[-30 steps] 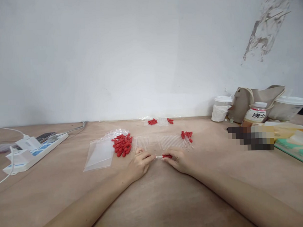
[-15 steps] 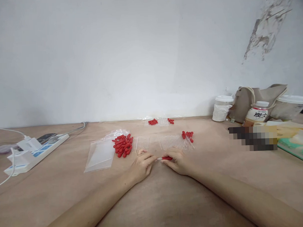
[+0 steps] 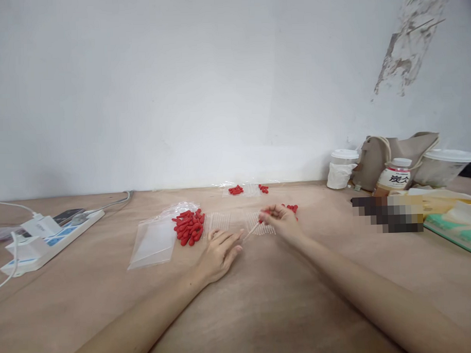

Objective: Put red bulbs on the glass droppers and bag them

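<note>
In my right hand (image 3: pixel 285 223) is a dropper (image 3: pixel 254 228), a thin clear tube with a red bulb pinched between the fingers. It slants down toward my left hand (image 3: pixel 221 255), which rests open on the table with its fingers stretched out. The tube's lower end is near those fingertips; whether they touch it I cannot tell. Red rubber bulbs (image 3: pixel 190 227) lie heaped left of my left hand, beside a row of clear tubes (image 3: pixel 220 221). Another row of tubes (image 3: pixel 252 219) lies by my right hand, which partly hides a smaller cluster of red bulbs (image 3: pixel 294 209).
Clear plastic bags (image 3: pixel 153 243) lie left of the bulbs. A bag with red bulbs (image 3: pixel 236 190) and tubes sits by the wall. At left is a power strip (image 3: pixel 67 239) with chargers. A lidded cup (image 3: pixel 341 168), a bottle (image 3: pixel 393 178) and a grey bag (image 3: pixel 368 164) stand at right.
My right hand has lifted up and away from my left, turning the dropper from level to slanted. The left fingers have straightened, and the view has shifted slightly.
</note>
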A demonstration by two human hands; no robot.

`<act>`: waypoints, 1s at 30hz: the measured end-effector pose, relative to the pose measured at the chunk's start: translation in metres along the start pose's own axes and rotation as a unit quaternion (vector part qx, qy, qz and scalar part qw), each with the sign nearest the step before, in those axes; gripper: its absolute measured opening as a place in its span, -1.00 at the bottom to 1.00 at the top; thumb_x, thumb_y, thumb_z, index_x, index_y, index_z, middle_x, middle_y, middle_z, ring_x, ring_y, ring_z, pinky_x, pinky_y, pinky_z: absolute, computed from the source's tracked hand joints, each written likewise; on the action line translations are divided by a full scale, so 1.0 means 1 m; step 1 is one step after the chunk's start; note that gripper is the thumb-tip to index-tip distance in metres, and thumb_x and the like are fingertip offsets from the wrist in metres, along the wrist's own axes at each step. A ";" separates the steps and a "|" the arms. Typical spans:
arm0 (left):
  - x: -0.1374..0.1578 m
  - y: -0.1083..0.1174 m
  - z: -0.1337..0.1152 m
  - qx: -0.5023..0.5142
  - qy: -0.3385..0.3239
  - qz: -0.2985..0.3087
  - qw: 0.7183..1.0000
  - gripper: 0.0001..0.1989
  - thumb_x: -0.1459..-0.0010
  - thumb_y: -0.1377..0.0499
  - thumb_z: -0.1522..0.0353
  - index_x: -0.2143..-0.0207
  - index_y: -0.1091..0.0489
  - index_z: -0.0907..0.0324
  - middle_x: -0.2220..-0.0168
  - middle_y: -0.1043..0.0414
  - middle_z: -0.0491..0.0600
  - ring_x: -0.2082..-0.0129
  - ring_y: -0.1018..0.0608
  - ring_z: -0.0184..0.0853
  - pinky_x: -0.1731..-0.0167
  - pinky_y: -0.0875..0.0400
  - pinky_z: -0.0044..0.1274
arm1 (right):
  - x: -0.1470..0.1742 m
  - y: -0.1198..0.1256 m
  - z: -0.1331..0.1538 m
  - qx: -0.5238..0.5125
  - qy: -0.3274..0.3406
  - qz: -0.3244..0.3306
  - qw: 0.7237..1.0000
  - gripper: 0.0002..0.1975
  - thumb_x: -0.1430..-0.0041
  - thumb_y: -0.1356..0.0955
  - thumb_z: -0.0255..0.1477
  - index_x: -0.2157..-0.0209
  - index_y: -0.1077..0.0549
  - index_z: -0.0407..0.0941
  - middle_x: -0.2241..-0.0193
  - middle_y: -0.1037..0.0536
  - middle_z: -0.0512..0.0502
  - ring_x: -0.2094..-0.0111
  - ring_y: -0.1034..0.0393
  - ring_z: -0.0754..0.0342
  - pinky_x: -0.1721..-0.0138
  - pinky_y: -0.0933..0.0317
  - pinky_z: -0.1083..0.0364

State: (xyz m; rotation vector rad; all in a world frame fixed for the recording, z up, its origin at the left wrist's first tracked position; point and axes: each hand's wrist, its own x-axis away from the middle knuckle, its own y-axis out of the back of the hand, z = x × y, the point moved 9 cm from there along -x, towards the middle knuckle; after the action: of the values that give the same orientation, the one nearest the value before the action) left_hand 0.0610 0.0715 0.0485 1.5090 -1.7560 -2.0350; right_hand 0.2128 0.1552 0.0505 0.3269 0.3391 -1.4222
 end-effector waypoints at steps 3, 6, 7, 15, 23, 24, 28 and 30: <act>-0.003 0.005 0.001 -0.022 0.032 -0.018 0.999 -0.74 -0.17 0.02 0.38 0.09 -0.30 0.10 0.21 -0.41 -0.02 0.19 -0.39 -0.30 0.07 -0.02 -0.32 | -0.027 0.058 0.005 0.105 -0.016 -0.106 0.989 -0.59 0.09 -0.28 -0.07 0.44 -0.37 -0.17 0.59 -0.43 -0.03 0.54 -0.32 0.16 0.52 -0.15 0.19; -0.005 0.003 0.002 -0.027 0.038 -0.017 0.999 -0.78 -0.13 -0.03 0.39 0.18 -0.37 0.09 0.23 -0.40 -0.02 0.20 -0.39 -0.29 0.08 0.00 -0.30 | -0.050 0.108 -0.004 0.250 -0.050 -0.169 0.952 -0.59 0.10 -0.31 -0.10 0.36 -0.35 -0.17 0.57 -0.46 -0.05 0.51 -0.36 0.14 0.52 -0.13 0.21; -0.005 0.002 0.002 -0.029 0.038 -0.016 0.999 -0.79 -0.11 -0.04 0.39 0.21 -0.39 0.09 0.23 -0.40 -0.03 0.20 -0.39 -0.29 0.08 0.00 -0.30 | -0.056 0.118 -0.010 0.305 -0.069 -0.177 0.933 -0.61 0.08 -0.30 -0.11 0.38 -0.34 -0.17 0.57 -0.47 -0.06 0.51 -0.36 0.14 0.51 -0.14 0.21; -0.003 0.000 0.007 -0.033 0.052 -0.008 0.998 -0.84 -0.09 -0.07 0.39 0.31 -0.43 0.07 0.25 -0.38 -0.05 0.21 -0.38 -0.29 0.09 0.02 -0.27 | -0.067 0.122 -0.051 0.439 -0.115 -0.189 0.871 -0.71 0.11 -0.32 -0.19 0.48 -0.35 -0.15 0.54 -0.46 -0.13 0.44 -0.34 0.04 0.46 -0.10 0.14; -0.003 0.000 0.008 -0.038 0.057 -0.006 0.998 -0.86 -0.07 -0.08 0.38 0.38 -0.44 0.09 0.24 -0.35 -0.03 0.18 -0.35 -0.27 0.10 0.03 -0.26 | -0.062 0.119 -0.048 0.457 -0.097 -0.164 0.869 -0.71 0.05 -0.27 -0.19 0.51 -0.40 -0.14 0.53 -0.46 -0.11 0.44 -0.33 0.07 0.44 -0.09 0.15; -0.003 0.000 0.008 -0.039 0.057 -0.009 0.998 -0.86 -0.07 -0.08 0.38 0.39 -0.44 0.09 0.24 -0.35 -0.03 0.18 -0.34 -0.26 0.11 0.02 -0.27 | -0.059 0.121 -0.045 0.457 -0.098 -0.166 0.868 -0.71 0.04 -0.27 -0.19 0.50 -0.40 -0.14 0.52 -0.46 -0.12 0.44 -0.33 0.07 0.44 -0.10 0.16; -0.003 0.001 0.010 -0.050 0.069 -0.018 0.996 -0.87 -0.05 -0.08 0.38 0.40 -0.44 0.09 0.30 -0.35 -0.05 0.23 -0.34 -0.27 0.14 0.00 -0.28 | -0.040 0.136 -0.037 0.452 -0.124 -0.173 0.866 -0.78 0.06 -0.28 -0.29 0.48 -0.40 -0.18 0.50 -0.47 -0.14 0.46 -0.32 0.08 0.47 -0.09 0.17; -0.003 0.001 0.011 -0.060 0.079 -0.024 0.995 -0.87 -0.05 -0.08 0.38 0.42 -0.43 0.11 0.34 -0.34 -0.05 0.27 -0.33 -0.27 0.16 -0.01 -0.28 | -0.029 0.141 -0.040 0.439 -0.150 -0.154 0.873 -0.83 0.10 -0.29 -0.36 0.54 -0.41 -0.19 0.59 -0.45 -0.10 0.53 -0.30 0.11 0.54 -0.08 0.19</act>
State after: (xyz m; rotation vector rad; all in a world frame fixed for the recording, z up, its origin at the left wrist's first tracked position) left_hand 0.0539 0.0809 0.0497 1.6387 -1.5263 -1.9427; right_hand 0.3478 0.2149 0.0292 0.7995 -0.5714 -1.8557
